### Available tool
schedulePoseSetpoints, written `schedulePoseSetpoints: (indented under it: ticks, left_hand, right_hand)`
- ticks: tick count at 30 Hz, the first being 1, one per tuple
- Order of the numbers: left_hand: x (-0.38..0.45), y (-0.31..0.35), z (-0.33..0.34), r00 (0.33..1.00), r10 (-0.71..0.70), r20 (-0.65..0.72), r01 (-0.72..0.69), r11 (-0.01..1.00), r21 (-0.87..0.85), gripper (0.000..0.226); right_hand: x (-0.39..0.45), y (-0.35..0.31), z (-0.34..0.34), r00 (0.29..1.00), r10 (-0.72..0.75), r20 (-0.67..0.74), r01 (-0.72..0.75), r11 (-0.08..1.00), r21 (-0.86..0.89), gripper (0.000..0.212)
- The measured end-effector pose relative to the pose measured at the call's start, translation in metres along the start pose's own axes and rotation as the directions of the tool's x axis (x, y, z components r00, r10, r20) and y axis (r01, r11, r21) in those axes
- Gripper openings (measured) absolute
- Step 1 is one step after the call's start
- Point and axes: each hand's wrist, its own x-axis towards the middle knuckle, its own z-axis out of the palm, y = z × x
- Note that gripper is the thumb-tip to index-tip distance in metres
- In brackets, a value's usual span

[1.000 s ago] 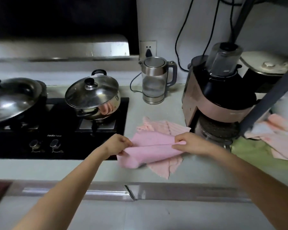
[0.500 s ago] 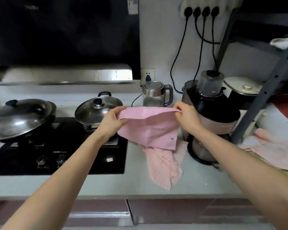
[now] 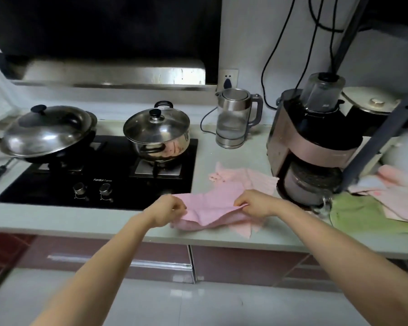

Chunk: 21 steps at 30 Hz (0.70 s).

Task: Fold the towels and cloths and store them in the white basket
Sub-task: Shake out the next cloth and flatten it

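A pink cloth (image 3: 210,208) lies low over the counter's front edge, folded over on itself. My left hand (image 3: 166,209) pinches its left corner and my right hand (image 3: 254,203) pinches its right corner. Under it lies a paler pink ribbed cloth (image 3: 243,178), part of it showing behind and part below. At the right, a green towel (image 3: 363,217) lies on the counter with more pink cloths (image 3: 396,198) heaped on top. No white basket is in view.
A black gas hob (image 3: 104,175) carries a lidded wok (image 3: 47,132) and a lidded steel pot (image 3: 157,132). A glass kettle (image 3: 233,118) stands behind the cloths. A blender machine (image 3: 316,142) and a grey rack post (image 3: 382,128) crowd the right.
Both hands raised the pink cloth and held it spread in the air, then brought it back down onto the counter, still gripping its corners.
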Motion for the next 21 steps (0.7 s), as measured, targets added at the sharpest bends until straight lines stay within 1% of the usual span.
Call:
schedulePoseSetpoints:
  ticks: [2, 4, 5, 7, 9, 11, 12, 13, 14, 16, 17, 18, 19, 20, 21]
  left_hand:
    - [-0.004, -0.005, 0.016, 0.995, -0.094, 0.019, 0.096, 0.981, -0.169, 0.029]
    - [-0.009, -0.008, 0.027, 0.986, -0.153, 0.072, 0.169, 0.923, -0.345, 0.022]
    - [-0.012, -0.010, 0.032, 0.981, -0.173, 0.086, 0.193, 0.896, -0.400, 0.018]
    - [-0.017, -0.012, 0.042, 0.980, -0.186, 0.064, 0.196, 0.890, -0.412, 0.015]
    - [-0.024, -0.015, 0.050, 0.983, -0.176, 0.044, 0.177, 0.885, -0.431, 0.016]
    - [-0.031, -0.020, 0.056, 0.984, -0.165, 0.060, 0.171, 0.819, -0.548, 0.017]
    - [-0.034, -0.025, 0.058, 0.989, -0.138, 0.061, 0.148, 0.812, -0.564, 0.016]
    - [-0.036, -0.030, 0.059, 0.992, -0.107, 0.062, 0.124, 0.847, -0.518, 0.018]
    - [-0.039, -0.036, 0.060, 0.993, -0.080, 0.086, 0.109, 0.901, -0.421, 0.024]
    - [-0.041, -0.041, 0.059, 0.978, -0.052, 0.200, 0.087, 0.982, -0.168, 0.048]
    - [-0.041, -0.042, 0.059, 0.969, -0.045, 0.244, 0.064, 0.995, -0.070, 0.056]
    - [-0.040, -0.043, 0.059, 0.965, -0.045, 0.259, 0.053, 0.998, -0.025, 0.055]
    - [-0.038, -0.042, 0.059, 0.974, -0.045, 0.223, 0.047, 0.999, -0.006, 0.043]
    - [-0.036, -0.038, 0.057, 0.987, -0.061, 0.152, 0.061, 0.998, 0.004, 0.025]
    - [-0.033, -0.035, 0.054, 0.994, -0.085, 0.074, 0.088, 0.995, -0.037, 0.016]
  right_hand:
    - [-0.006, 0.002, 0.014, 0.998, 0.013, 0.069, -0.014, 1.000, 0.023, 0.033]
    - [-0.010, 0.003, 0.023, 0.988, 0.029, 0.151, -0.032, 0.999, 0.014, 0.035]
    - [-0.011, 0.005, 0.028, 0.983, 0.029, 0.184, -0.033, 0.999, 0.021, 0.035]
    - [-0.013, 0.006, 0.035, 0.973, 0.055, 0.223, -0.063, 0.998, 0.026, 0.037]
    - [-0.013, 0.009, 0.043, 0.971, 0.072, 0.230, -0.082, 0.996, 0.036, 0.037]
    - [-0.012, 0.014, 0.049, 0.970, 0.082, 0.230, -0.093, 0.995, 0.040, 0.028]
    - [-0.012, 0.016, 0.050, 0.970, 0.093, 0.223, -0.105, 0.994, 0.040, 0.019]
    - [-0.011, 0.020, 0.051, 0.972, 0.111, 0.205, -0.125, 0.991, 0.056, 0.012]
    - [-0.010, 0.022, 0.050, 0.976, 0.128, 0.178, -0.144, 0.986, 0.084, 0.010]
    - [-0.008, 0.026, 0.047, 0.981, 0.148, 0.122, -0.164, 0.977, 0.134, 0.017]
    - [-0.006, 0.027, 0.045, 0.983, 0.151, 0.100, -0.165, 0.975, 0.150, 0.021]
    - [-0.004, 0.027, 0.043, 0.986, 0.151, 0.075, -0.161, 0.972, 0.169, 0.023]
    - [0.000, 0.027, 0.041, 0.986, 0.160, 0.043, -0.165, 0.969, 0.183, 0.024]
    - [0.004, 0.028, 0.040, 0.986, 0.169, 0.009, -0.167, 0.966, 0.197, 0.026]
    - [0.008, 0.029, 0.041, 0.983, 0.181, -0.034, -0.171, 0.963, 0.206, 0.027]
